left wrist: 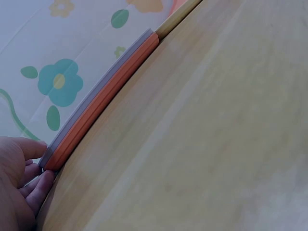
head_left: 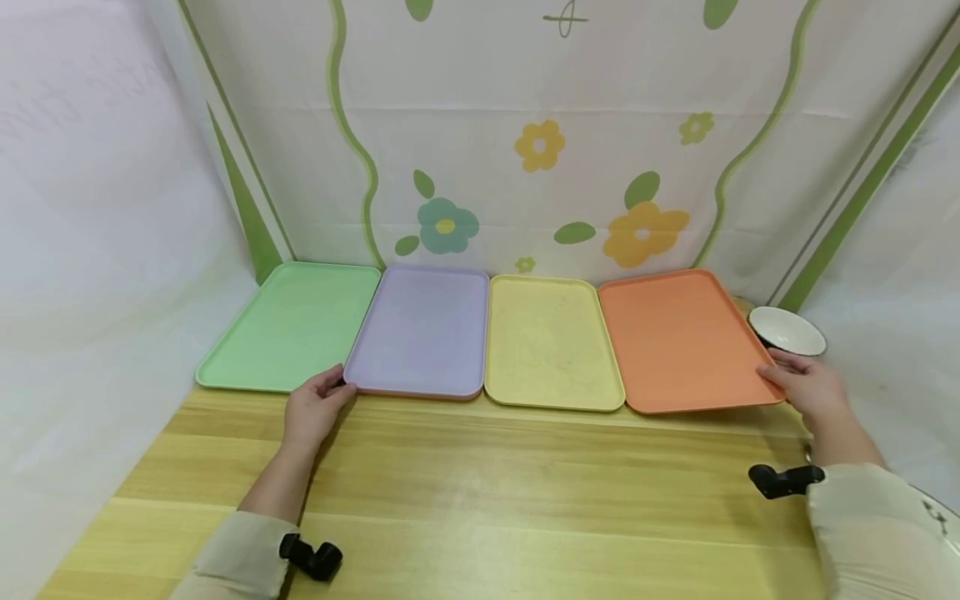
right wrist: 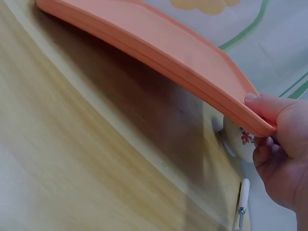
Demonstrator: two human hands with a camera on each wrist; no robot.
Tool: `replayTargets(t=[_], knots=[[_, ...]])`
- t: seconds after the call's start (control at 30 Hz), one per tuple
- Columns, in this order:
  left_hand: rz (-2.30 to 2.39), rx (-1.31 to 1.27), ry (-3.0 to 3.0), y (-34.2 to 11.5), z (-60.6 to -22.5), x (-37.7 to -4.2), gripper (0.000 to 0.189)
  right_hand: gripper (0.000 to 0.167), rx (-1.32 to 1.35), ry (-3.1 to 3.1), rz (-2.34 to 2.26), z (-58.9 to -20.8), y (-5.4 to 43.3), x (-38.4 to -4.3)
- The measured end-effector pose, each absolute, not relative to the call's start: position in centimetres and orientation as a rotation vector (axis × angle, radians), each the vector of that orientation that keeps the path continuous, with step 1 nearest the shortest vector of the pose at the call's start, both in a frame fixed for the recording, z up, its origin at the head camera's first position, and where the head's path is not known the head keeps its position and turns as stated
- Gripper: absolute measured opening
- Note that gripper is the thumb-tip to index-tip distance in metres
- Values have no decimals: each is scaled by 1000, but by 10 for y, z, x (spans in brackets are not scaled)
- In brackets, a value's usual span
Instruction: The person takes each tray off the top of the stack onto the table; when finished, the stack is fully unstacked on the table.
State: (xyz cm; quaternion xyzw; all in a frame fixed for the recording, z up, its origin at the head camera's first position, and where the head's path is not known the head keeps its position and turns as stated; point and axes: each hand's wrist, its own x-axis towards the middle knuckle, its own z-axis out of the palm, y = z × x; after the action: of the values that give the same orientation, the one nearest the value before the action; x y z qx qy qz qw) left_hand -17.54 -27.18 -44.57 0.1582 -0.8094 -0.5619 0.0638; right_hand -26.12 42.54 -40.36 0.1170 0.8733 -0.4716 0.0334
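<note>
Left hand (head_left: 311, 410) pinches purple tray (head_left: 423, 333); right hand (head_left: 813, 390) pinches orange tray (head_left: 682, 342), corner raised. Lower gently, clear of bowl (head_left: 789, 331).

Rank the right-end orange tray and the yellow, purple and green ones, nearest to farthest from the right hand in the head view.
1. Orange tray: gripped at one corner by the right hand.
2. Yellow tray: left of orange.
3. Purple tray: left of yellow, at the left hand.
4. Green tray: far left of the row.
</note>
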Motion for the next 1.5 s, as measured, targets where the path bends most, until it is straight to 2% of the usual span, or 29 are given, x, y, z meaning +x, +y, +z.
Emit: replayTargets(t=[0.1,0.37,0.6,0.73,1.03,1.27,1.5], knots=[[-1691,482,-2447,-272,-445,-174,53,74,364,2718,-1406,-408,425,-262],[-1702,479,-2431,-272,-447,-173,51,64,413,2827,-1341,-417,417,-262],[-1677,471,-2461,-272,-446,-173,53,70,512,2856,-1221,-421,415,-261],[-1679,471,-2460,-272,-446,-174,53,68,529,2888,-1141,-423,413,-260],[-1663,475,-2462,-270,-443,-173,53,69,584,2817,-1250,-426,406,-257],[-1686,459,-2438,-271,-444,-173,52,71,478,2855,-1251,-417,389,-264],[-1683,457,-2449,-272,-446,-175,52,68,296,2862,-1330,-407,350,-269]])
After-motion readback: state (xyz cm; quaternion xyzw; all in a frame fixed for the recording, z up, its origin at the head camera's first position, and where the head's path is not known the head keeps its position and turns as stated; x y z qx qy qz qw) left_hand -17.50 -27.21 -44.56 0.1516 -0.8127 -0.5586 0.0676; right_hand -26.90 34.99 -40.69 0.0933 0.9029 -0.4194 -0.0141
